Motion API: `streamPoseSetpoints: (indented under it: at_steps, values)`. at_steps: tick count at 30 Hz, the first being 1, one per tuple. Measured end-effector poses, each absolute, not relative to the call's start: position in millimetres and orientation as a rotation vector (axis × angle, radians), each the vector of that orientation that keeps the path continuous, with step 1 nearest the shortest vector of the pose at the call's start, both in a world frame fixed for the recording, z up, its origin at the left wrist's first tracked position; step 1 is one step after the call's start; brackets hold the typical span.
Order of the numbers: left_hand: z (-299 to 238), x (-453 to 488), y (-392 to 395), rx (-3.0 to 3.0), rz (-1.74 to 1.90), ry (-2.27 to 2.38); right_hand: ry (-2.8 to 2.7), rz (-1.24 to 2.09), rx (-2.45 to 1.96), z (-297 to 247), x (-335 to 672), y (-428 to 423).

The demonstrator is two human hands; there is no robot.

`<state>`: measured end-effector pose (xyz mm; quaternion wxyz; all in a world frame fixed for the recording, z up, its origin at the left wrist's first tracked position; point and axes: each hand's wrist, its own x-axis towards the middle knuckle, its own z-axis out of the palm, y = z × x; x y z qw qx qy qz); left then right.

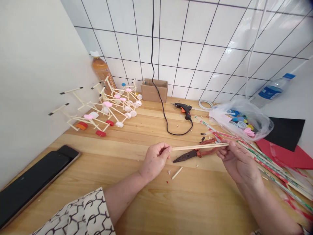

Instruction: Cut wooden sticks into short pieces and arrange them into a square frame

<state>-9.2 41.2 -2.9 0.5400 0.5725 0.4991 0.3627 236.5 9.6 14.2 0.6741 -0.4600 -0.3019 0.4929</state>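
Note:
A pair of disposable chopsticks (pixel 199 147) is stretched level between my hands, above the table. My left hand (pixel 156 160) pinches the left ends between thumb and fingers. At the other ends, my right hand (pixel 238 161) grips them with thumb and fingertips. Just below and behind the chopsticks lie long-nose pliers (pixel 187 156) with worn red handles, partly covered by the sticks and my right hand. A short cut piece of stick (pixel 177 173) rests on the wood between my hands, with small scraps around it.
Stick-built tricycle models (pixel 107 104) with bottle-cap wheels stand at the left. A glue gun (pixel 183 109), a cardboard box (pixel 154 90) and a tape roll (pixel 205 104) lie behind. Right are a bag of caps (pixel 244 120) and wrapped chopsticks (pixel 276 166); a phone (pixel 36 182) lies left.

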Motion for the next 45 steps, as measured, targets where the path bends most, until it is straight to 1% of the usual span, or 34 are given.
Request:
streamPoseSetpoints:
  at_steps: [8,12,14,17,21,24,28,35,40,45]
  values:
    - [-7.5,-10.6,45.4,1.310,0.864,1.141,-0.691,0.995,-1.181,11.6,239.2,11.5]
    - [-4.5,-13.1,47.0,1.377,0.897,1.171,-0.833,0.939,-1.284,9.8,244.0,10.2]
    - [-1.0,-14.6,47.2,1.438,0.911,1.187,-0.985,0.847,-1.417,11.4,244.6,8.0]
    - [2.6,-17.0,46.7,1.579,0.934,1.181,-1.361,0.524,-1.609,16.8,241.0,2.8]
    - [2.7,-19.9,45.1,1.833,0.944,1.135,-1.982,0.134,-1.519,24.1,230.9,-6.9]
    - [3.4,-21.9,43.2,2.003,0.933,1.048,-2.217,0.064,-1.430,26.6,222.7,-14.6]
    - [6.7,-23.6,41.3,2.132,0.926,0.914,-2.345,0.188,-1.393,26.8,209.6,-23.6]
    - [11.0,-25.9,41.2,2.277,0.878,0.768,-2.427,0.577,-1.461,26.3,193.6,-32.9]
    - [17.3,-27.3,37.6,2.383,0.800,0.633,-2.406,0.823,-1.496,30.6,187.1,-38.5]
    - [24.3,-27.3,34.9,2.370,0.694,0.591,-2.315,0.970,-1.509,30.4,181.4,-41.8]
